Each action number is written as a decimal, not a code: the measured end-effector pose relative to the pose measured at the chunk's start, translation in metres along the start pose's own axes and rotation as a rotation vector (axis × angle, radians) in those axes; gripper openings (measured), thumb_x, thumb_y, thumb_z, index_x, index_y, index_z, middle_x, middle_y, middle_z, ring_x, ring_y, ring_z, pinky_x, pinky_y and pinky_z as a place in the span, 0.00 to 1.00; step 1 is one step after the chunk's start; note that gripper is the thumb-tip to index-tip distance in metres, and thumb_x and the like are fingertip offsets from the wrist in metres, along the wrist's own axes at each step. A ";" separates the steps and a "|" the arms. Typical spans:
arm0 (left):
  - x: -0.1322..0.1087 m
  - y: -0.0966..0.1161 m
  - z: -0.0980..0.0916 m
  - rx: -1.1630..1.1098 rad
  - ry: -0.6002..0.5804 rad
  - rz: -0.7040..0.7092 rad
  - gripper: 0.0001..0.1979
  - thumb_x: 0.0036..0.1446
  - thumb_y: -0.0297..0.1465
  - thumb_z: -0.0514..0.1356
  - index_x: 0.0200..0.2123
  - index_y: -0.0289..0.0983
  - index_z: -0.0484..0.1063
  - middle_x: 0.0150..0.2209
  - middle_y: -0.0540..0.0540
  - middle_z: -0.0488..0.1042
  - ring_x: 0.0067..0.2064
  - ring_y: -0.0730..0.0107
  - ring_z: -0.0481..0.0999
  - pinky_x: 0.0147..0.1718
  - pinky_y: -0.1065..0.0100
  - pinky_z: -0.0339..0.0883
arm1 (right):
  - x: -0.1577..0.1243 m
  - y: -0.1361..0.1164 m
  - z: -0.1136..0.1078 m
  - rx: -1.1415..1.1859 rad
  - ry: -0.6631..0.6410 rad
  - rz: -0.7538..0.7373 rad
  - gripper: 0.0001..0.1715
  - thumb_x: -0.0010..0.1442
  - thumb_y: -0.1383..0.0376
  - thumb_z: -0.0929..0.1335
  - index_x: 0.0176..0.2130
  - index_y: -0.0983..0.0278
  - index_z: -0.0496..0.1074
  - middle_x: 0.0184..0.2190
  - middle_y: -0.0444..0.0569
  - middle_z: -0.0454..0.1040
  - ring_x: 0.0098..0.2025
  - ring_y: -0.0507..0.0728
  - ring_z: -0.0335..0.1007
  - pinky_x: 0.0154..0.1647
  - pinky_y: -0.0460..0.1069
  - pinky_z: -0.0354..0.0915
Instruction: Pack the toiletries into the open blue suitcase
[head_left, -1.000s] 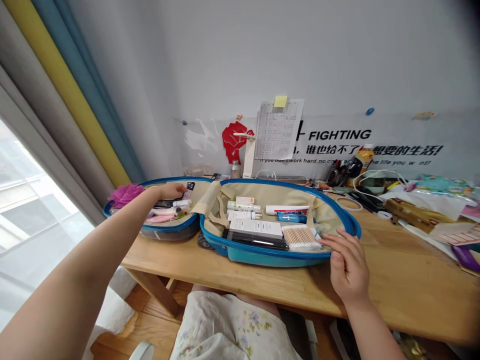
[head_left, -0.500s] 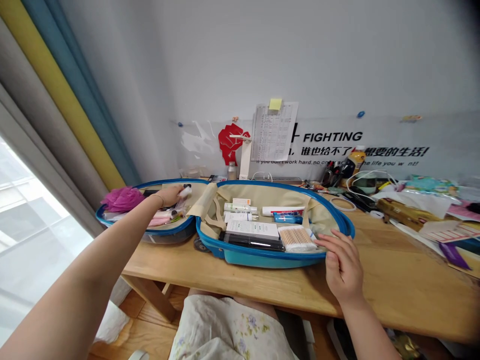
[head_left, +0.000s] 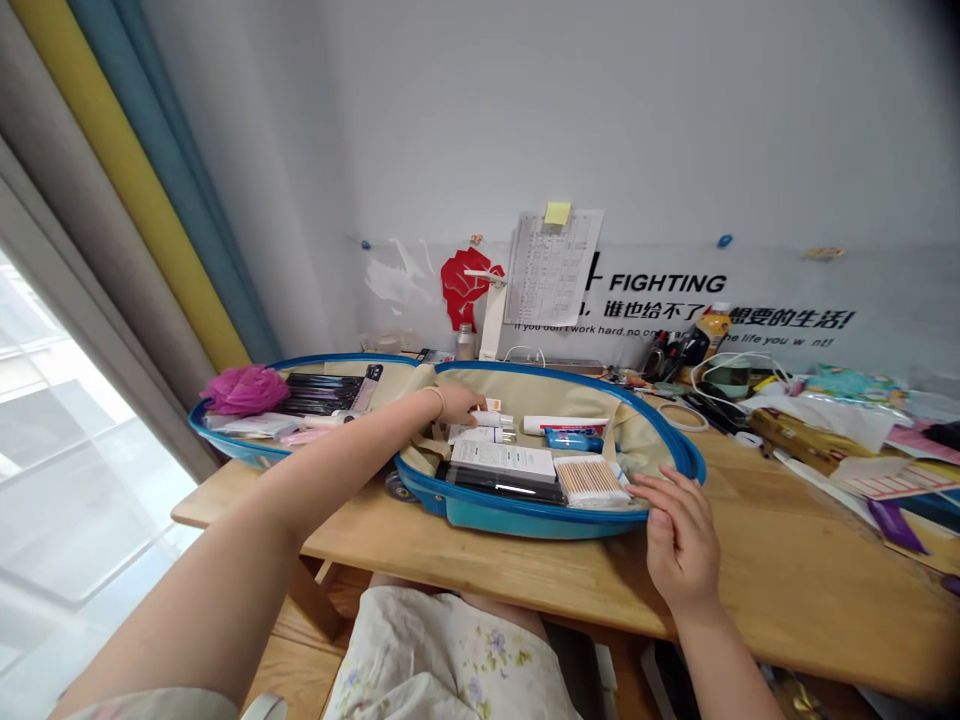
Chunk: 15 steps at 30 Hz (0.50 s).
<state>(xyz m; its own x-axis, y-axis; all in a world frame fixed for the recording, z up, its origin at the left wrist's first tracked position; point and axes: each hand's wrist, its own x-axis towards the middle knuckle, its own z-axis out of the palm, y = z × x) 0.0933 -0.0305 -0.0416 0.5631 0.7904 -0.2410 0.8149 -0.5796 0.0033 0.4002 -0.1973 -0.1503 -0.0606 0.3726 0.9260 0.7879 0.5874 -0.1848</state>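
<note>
My left hand [head_left: 455, 403] reaches into the right shell of an open blue suitcase [head_left: 517, 517]. Its fingers are bent around the near end of a small white bottle [head_left: 491, 420] and hide part of it. A flat white box [head_left: 504, 460], a long black case [head_left: 510, 487], a white toothpaste tube [head_left: 540, 425], a blue tube [head_left: 574, 440] and a pack of cotton swabs [head_left: 592, 480] lie in the same shell. My right hand [head_left: 684, 540] rests at the suitcase's right rim, fingers spread, fingertips beside the cotton swabs, holding nothing.
The left shell holds a magenta bath puff [head_left: 244, 390], slim black items [head_left: 322, 393] and pink and white pieces. A wooden table [head_left: 765, 560] carries the suitcase. At right lie a gold pouch [head_left: 814, 437], papers and cables; a bottle [head_left: 709, 335] stands behind.
My left hand has moved right, from the left shell across the hinge into the right shell, carrying a small white item. The slim black items now show uncovered. My right hand is nearly still.
</note>
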 end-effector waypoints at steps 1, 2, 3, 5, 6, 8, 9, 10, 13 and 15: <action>0.001 -0.001 0.003 -0.003 -0.016 -0.005 0.23 0.55 0.37 0.58 0.55 0.42 0.69 0.52 0.45 0.75 0.49 0.63 0.75 0.47 0.68 0.66 | 0.000 0.000 0.000 0.001 0.000 -0.004 0.15 0.64 0.65 0.60 0.40 0.60 0.74 0.40 0.51 0.77 0.54 0.63 0.68 0.58 0.64 0.59; 0.002 -0.002 0.004 -0.007 -0.028 -0.010 0.24 0.55 0.37 0.58 0.56 0.42 0.68 0.53 0.45 0.75 0.49 0.64 0.75 0.47 0.68 0.66 | 0.000 0.000 0.000 0.003 0.000 -0.007 0.15 0.64 0.66 0.60 0.41 0.60 0.74 0.40 0.51 0.77 0.54 0.63 0.68 0.58 0.64 0.59; 0.002 -0.004 0.006 -0.012 -0.036 -0.012 0.24 0.55 0.36 0.58 0.56 0.43 0.67 0.53 0.45 0.75 0.50 0.64 0.75 0.48 0.68 0.66 | 0.000 0.001 0.000 0.005 -0.001 -0.008 0.15 0.64 0.66 0.60 0.41 0.60 0.74 0.40 0.51 0.77 0.54 0.63 0.68 0.58 0.64 0.59; 0.000 -0.006 0.007 -0.022 -0.043 -0.013 0.24 0.56 0.36 0.56 0.58 0.45 0.67 0.56 0.47 0.73 0.52 0.64 0.74 0.50 0.68 0.65 | -0.001 0.001 0.000 0.014 0.002 -0.003 0.15 0.64 0.66 0.60 0.41 0.60 0.74 0.40 0.51 0.77 0.54 0.63 0.68 0.58 0.65 0.59; 0.000 -0.006 0.008 -0.028 -0.043 -0.013 0.24 0.57 0.36 0.56 0.58 0.46 0.67 0.57 0.47 0.73 0.54 0.64 0.73 0.51 0.68 0.64 | -0.001 0.001 0.001 0.019 0.003 0.002 0.15 0.64 0.66 0.60 0.41 0.60 0.74 0.40 0.51 0.77 0.54 0.63 0.68 0.58 0.65 0.58; -0.001 -0.006 0.010 -0.042 -0.036 -0.016 0.23 0.58 0.35 0.54 0.57 0.46 0.68 0.58 0.48 0.72 0.55 0.64 0.72 0.53 0.68 0.63 | -0.001 0.002 0.001 0.028 0.009 0.011 0.14 0.64 0.66 0.60 0.41 0.60 0.75 0.40 0.51 0.77 0.54 0.63 0.68 0.58 0.65 0.58; -0.001 -0.006 0.010 -0.052 -0.027 -0.021 0.22 0.58 0.35 0.54 0.57 0.46 0.69 0.58 0.48 0.72 0.55 0.64 0.72 0.53 0.68 0.63 | -0.002 0.002 0.001 0.029 0.009 0.012 0.14 0.64 0.65 0.60 0.40 0.60 0.75 0.40 0.51 0.77 0.54 0.63 0.68 0.58 0.65 0.58; -0.002 -0.006 0.009 -0.063 -0.014 -0.028 0.22 0.58 0.35 0.53 0.56 0.45 0.70 0.57 0.48 0.72 0.55 0.64 0.72 0.53 0.68 0.63 | -0.002 0.002 0.001 0.028 0.009 0.014 0.14 0.64 0.65 0.60 0.40 0.60 0.75 0.40 0.51 0.77 0.54 0.63 0.68 0.58 0.65 0.58; -0.009 -0.015 -0.002 -0.104 0.072 -0.061 0.21 0.60 0.37 0.51 0.55 0.43 0.71 0.57 0.49 0.72 0.55 0.65 0.72 0.54 0.70 0.62 | -0.001 0.002 0.001 0.019 -0.004 0.017 0.15 0.64 0.64 0.60 0.40 0.60 0.74 0.40 0.52 0.77 0.54 0.63 0.68 0.58 0.65 0.59; -0.021 -0.032 -0.013 -0.131 0.171 -0.110 0.22 0.63 0.37 0.46 0.56 0.43 0.69 0.58 0.50 0.71 0.56 0.67 0.70 0.55 0.71 0.61 | -0.001 0.002 0.001 0.017 -0.006 0.014 0.15 0.64 0.64 0.59 0.40 0.60 0.74 0.40 0.52 0.77 0.54 0.63 0.68 0.58 0.65 0.59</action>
<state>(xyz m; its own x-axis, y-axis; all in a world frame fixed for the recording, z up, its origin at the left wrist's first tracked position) 0.0567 -0.0258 -0.0242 0.4760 0.8758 -0.0792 0.8771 -0.4664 0.1145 0.4012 -0.1962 -0.1517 -0.0532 0.3852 0.9213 0.7784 0.5939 -0.2034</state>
